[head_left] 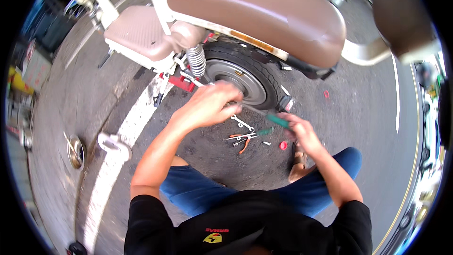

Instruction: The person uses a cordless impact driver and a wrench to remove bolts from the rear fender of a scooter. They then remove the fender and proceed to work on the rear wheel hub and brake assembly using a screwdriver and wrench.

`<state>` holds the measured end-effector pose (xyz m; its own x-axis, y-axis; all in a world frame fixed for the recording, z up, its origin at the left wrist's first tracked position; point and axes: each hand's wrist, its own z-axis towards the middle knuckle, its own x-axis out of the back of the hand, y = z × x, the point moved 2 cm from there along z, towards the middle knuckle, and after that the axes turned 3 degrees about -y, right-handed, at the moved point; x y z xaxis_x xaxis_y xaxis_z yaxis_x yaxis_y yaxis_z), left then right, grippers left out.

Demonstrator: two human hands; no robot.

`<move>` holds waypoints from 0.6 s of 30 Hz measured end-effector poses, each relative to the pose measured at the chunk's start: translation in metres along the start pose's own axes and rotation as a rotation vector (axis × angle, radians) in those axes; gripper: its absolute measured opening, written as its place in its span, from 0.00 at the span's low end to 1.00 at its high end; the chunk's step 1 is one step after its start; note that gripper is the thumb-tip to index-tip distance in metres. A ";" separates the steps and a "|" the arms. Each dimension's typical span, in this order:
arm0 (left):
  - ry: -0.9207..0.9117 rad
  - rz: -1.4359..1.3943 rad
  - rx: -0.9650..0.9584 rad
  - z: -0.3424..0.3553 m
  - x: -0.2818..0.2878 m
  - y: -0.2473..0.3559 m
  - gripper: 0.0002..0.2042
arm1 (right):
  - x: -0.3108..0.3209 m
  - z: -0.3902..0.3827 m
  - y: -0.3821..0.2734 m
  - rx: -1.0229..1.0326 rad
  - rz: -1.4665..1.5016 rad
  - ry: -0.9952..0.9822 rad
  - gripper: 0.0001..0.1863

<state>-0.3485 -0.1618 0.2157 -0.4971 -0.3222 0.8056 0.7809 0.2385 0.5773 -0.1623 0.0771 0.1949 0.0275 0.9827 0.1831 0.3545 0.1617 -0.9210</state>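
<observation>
Largest item: a scooter [226,19] with a long brown seat, standing on grey asphalt across the upper part of the view. Its ribbed footboard [137,33] lies to the left. The wheel [252,82], black tyre on a grey rim, is below the seat and directly in front of the seated person; a coil spring [196,60] stands at its left side. A worn white stripe [137,108] runs along the ground on the left.

Left hand [214,104]: in front of the wheel's lower left part, fingers curled, motion-blurred. Cannot tell whether it grips anything. Right hand [302,132]: closed around the handle of a green-handled tool [277,121], just right of the wheel's lower edge. The thin shaft points left, toward the left hand; tip not clear.

A metal bowl [83,153] sits far left, near a loose white part [115,146] resting on the stripe. A red metal piece [181,82] lies low beside the spring.

On the ground between the person's knees and the wheel: orange-handled pliers [244,146], a second green handle [265,132] near them, and a wrench [242,123] just above. Smallest: a round red part [283,145], right of the pliers.
</observation>
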 end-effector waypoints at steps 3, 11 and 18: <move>0.269 0.229 -0.103 0.057 0.014 -0.002 0.23 | 0.006 -0.057 -0.019 0.024 0.072 0.258 0.27; -0.144 0.548 0.026 0.120 0.003 -0.047 0.35 | -0.037 -0.060 -0.005 0.071 0.124 0.545 0.24; -0.262 0.518 0.080 0.129 0.001 -0.060 0.37 | -0.041 -0.026 0.015 -0.200 1.187 0.091 0.20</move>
<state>-0.4443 -0.0580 0.1990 -0.1431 0.0902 0.9856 0.9211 0.3766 0.0993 -0.1342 0.0373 0.1822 0.4972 0.4983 -0.7102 0.2024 -0.8626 -0.4636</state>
